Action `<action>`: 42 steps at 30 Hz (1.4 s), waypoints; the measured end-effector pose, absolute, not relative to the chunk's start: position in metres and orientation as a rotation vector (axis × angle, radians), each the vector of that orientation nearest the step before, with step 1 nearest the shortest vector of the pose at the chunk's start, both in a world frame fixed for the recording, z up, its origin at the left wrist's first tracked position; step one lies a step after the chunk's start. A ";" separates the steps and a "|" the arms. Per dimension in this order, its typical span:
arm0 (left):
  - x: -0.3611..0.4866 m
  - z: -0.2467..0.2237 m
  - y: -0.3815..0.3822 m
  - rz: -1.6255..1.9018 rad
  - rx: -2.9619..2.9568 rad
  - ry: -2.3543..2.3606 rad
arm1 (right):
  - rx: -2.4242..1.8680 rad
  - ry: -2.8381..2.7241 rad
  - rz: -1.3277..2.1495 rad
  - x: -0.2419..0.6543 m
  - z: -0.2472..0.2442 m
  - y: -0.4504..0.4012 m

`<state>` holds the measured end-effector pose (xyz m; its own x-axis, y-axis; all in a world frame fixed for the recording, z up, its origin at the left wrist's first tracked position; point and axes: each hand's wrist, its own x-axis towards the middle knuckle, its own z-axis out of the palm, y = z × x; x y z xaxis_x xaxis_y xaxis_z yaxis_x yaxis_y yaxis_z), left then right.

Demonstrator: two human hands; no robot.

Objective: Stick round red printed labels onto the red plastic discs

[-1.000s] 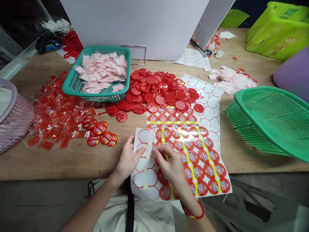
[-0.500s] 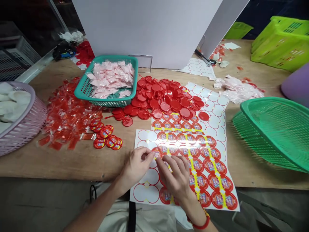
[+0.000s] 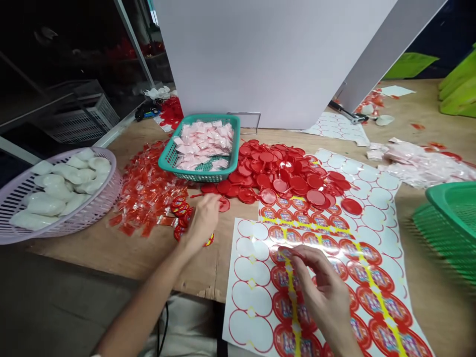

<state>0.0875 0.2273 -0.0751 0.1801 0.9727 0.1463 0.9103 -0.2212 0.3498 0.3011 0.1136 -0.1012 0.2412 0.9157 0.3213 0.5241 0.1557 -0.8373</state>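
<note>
**A:** Here's the right hand (image 3: 322,282), out over the sticker sheet (image 3: 249,297), fingertips (image 3: 288,253) bunched against the edge of a round red label (image 3: 277,255). Has it got hold of anything?

**B:** Hard to call! Thumb and fingers are nearly closed there, but they hide whether that label is lifted. The sheet lies lengthwise, running away from the person, with a yellow strip (image 3: 293,312) along it, and the label sits right at those fingertips.

**A:** And the left hand (image 3: 203,220)?

**B:** Well apart, out past the sheet's left edge above the wooden table (image 3: 208,270), fingers loosely curled and pointing away from the person. A red plastic disc (image 3: 224,204) at the edge of the heap (image 3: 282,173) lies just beyond them, and labelled discs (image 3: 179,206) sit beside the hand. Whether it holds anything, you can't tell from here.

**A:** So the right hand is nearer the label, the left nearer the discs.
</note>
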 end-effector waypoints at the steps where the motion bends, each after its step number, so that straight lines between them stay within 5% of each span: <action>1: 0.080 -0.078 0.242 0.489 2.287 1.876 | -1.525 -1.391 0.510 0.303 -0.103 0.113; 13: 0.055 -0.054 0.263 0.563 2.390 2.024 | -1.568 -1.145 0.829 0.309 -0.119 0.110; 18: 0.095 -0.068 0.220 0.824 2.643 1.148 | -1.523 -0.845 0.984 0.318 -0.111 0.115; 23: 0.123 -0.106 0.196 0.582 2.627 0.581 | -1.526 -0.823 0.972 0.327 -0.107 0.111; 30: 0.128 -0.100 0.172 0.589 2.400 1.296 | -1.554 -0.974 1.017 0.336 -0.101 0.116; 42: 0.135 -0.078 0.208 0.021 2.789 0.696 | -1.553 -0.881 1.059 0.341 -0.115 0.122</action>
<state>0.1355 0.2075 -0.0781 0.8848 0.4632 -0.0498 0.4593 -0.8495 0.2596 0.3406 0.1219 -0.1145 0.3468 0.9175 -0.1948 0.0252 -0.2167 -0.9759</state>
